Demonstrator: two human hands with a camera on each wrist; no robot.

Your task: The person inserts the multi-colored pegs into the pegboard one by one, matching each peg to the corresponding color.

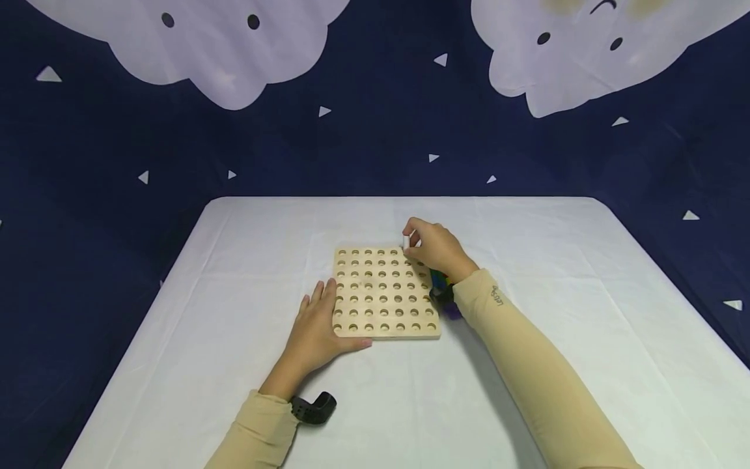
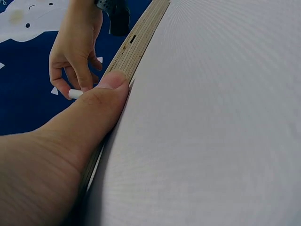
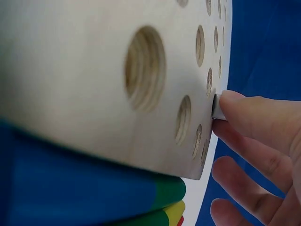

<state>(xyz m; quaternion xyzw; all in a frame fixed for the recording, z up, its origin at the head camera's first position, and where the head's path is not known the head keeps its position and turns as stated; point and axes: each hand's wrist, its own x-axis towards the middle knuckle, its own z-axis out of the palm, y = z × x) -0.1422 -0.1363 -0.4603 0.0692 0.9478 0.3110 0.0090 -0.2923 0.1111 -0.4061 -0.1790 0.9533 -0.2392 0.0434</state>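
A white table bore the board, flat. The right sleeve carried writing, seemingly "Lets", the rest too small to read. The left hand spread its thumb along the board's front edge, fingers at its left edge. The right hand pinched the peg upright, long axis vertical, at the back row near the right corner; whether it had entered a hole was unclear.

I could pass over the tabletop left of the left fingers; right of the board, coloured pieces and right sleeve obstruct.
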